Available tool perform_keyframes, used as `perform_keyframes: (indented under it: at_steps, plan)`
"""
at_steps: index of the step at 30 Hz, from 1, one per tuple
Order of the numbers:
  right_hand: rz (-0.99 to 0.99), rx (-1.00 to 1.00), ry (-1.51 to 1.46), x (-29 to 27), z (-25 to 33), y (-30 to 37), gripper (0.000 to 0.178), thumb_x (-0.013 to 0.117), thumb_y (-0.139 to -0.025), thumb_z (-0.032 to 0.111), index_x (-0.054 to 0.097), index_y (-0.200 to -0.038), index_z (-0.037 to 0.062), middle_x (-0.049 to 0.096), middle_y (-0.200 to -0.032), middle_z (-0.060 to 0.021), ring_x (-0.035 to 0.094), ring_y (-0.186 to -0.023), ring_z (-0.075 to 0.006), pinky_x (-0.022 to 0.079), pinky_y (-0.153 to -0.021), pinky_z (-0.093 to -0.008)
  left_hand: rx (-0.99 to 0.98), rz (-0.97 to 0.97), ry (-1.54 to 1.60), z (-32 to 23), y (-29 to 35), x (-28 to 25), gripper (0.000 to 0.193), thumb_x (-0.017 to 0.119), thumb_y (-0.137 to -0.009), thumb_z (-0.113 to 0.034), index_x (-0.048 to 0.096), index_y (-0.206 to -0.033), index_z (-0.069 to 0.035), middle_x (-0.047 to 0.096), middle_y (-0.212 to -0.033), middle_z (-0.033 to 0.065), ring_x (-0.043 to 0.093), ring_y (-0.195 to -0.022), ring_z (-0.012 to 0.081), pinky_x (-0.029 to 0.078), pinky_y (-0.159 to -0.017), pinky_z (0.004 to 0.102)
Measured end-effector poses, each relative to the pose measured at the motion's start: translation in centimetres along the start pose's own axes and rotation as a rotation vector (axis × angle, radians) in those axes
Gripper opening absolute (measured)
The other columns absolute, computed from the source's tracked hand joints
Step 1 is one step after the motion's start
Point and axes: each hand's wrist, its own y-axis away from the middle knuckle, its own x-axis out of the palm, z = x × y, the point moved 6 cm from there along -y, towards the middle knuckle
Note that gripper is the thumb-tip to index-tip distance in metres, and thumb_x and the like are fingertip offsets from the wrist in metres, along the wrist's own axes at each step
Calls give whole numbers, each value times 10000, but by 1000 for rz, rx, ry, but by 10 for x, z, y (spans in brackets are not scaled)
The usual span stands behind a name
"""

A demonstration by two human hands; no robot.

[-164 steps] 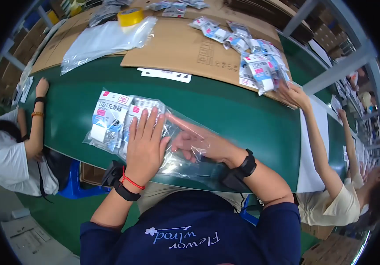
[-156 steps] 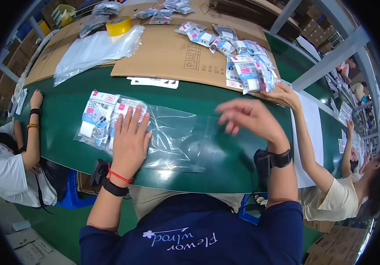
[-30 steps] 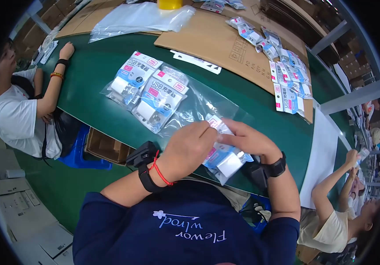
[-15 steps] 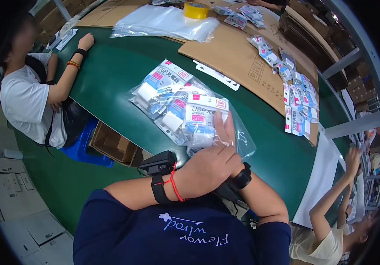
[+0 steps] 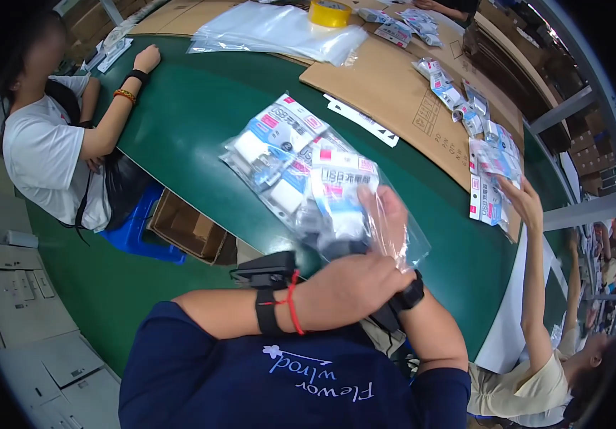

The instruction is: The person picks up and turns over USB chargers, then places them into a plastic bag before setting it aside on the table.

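On the green table before me lies a clear plastic bag (image 5: 411, 239) filled with several small charger packs (image 5: 283, 154), white, blue and pink, with white blocks showing through. My right hand (image 5: 386, 214) appears to reach inside the bag, its fingers closed at the edge of the nearest charger pack (image 5: 343, 189). Crossed over my right wrist, my left hand (image 5: 354, 286) pinches the bag's open edge. The fingertips of my left hand are partly hidden.
Flat clear bags (image 5: 265, 32) and a yellow tape roll (image 5: 329, 13) lie at the back. More packs (image 5: 490, 200) rest on the cardboard (image 5: 386, 93) at right, where a co-worker's hand (image 5: 526, 200) touches them. Another person (image 5: 50, 143) sits at left beside a blue stool (image 5: 132, 222).
My right hand has pushed further into view over the nearest pack, and my left hand has shifted slightly right. The co-worker's hand at right has come onto the packs on the cardboard.
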Motion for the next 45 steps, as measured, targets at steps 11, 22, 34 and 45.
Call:
perform_keyframes:
  at_steps: [11, 22, 34, 45]
  plan:
    - [217, 222, 250, -8, 30, 20, 281, 605, -944, 250, 620, -983, -29, 640, -825, -62, 596, -690, -102, 499, -643, -234, 28, -111, 80, 2, -3, -2, 197, 568, -770, -64, 558, -960, -11, 530, -856, 100, 582, -736, 247, 482, -638, 332]
    - [260, 103, 48, 16, 29, 14, 311, 587, -953, 275, 615, -1046, -21, 641, -831, -68, 628, -705, -113, 519, -632, -244, 60, -61, 47, -3, -5, 10, 210, 574, -765, -60, 566, -968, -11, 550, -887, 105, 594, -761, 251, 497, -661, 326]
    - [317, 137, 2, 10, 27, -2, 270, 651, -912, 213, 612, -1036, -23, 641, -843, -41, 628, -752, -104, 522, -646, -227, 68, -96, 40, -1, -7, 4, 197, 609, -766, -59, 588, -953, -2, 563, -878, 106, 594, -757, 253, 494, -653, 331]
    - [196, 135, -241, 15, 23, 12, 181, 649, -908, 178, 599, -937, 6, 627, -860, -36, 619, -763, -99, 554, -724, -248, 28, -87, 68, -1, -2, -1, 199, 581, -771, -62, 565, -955, 12, 557, -919, 129, 597, -809, 267, 498, -705, 335]
